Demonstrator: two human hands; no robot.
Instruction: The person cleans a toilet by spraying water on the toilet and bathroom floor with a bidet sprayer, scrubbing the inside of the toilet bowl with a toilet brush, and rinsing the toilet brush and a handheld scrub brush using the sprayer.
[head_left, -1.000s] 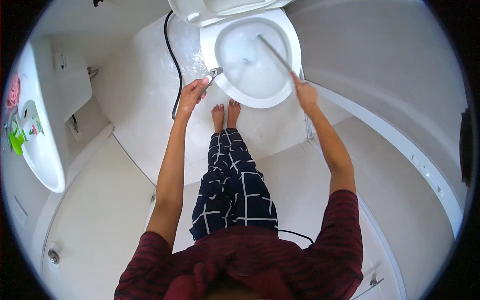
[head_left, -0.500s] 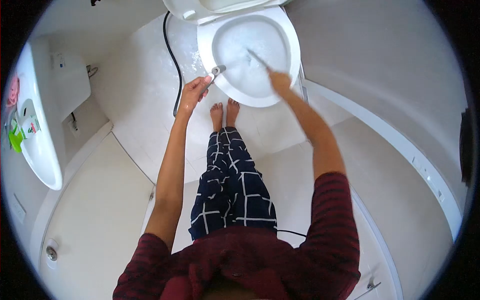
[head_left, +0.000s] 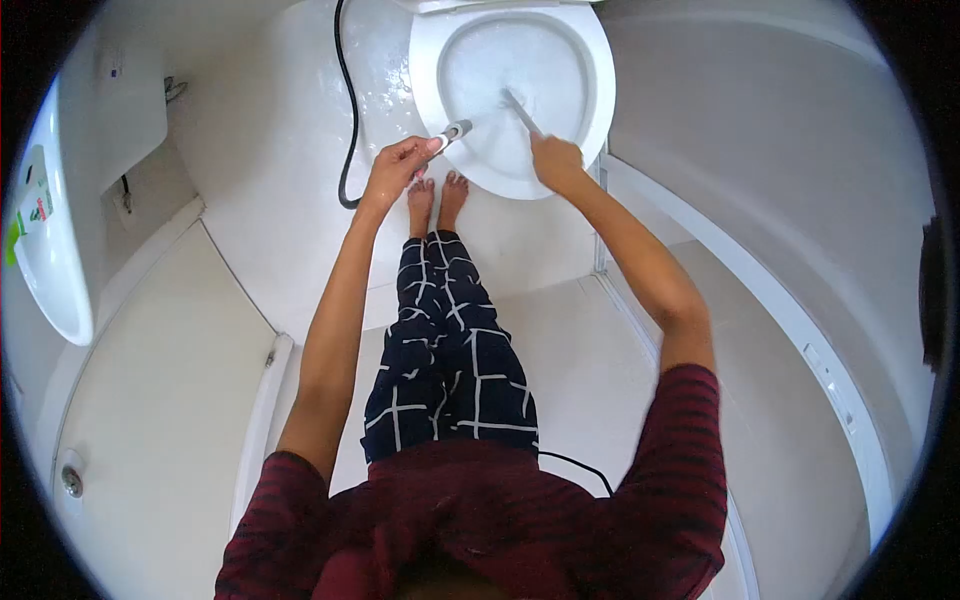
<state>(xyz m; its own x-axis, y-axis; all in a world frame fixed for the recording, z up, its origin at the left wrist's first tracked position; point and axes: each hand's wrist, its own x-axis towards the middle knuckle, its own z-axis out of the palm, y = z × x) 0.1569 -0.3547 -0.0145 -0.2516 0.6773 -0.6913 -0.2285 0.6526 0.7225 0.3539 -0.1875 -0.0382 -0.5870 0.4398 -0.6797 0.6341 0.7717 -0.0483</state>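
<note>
My left hand is closed around a bidet sprayer, its head over the front left rim of the toilet. A white toilet stands ahead of me, its bowl holding whitish, foamy-looking water. My right hand, over the front right rim, grips the pale handle of a toilet brush. The brush slants down into the bowl, and its head is hard to make out in the water.
A black hose curves across the wet floor left of the toilet. My bare feet stand just before it. The washbasin juts out at left, near a door. A raised sill runs along the right.
My view has shifted, with the toilet now higher and slightly right. The sprayer has turned more toward the bowl. The brush stays in the bowl, its tip slightly moved.
</note>
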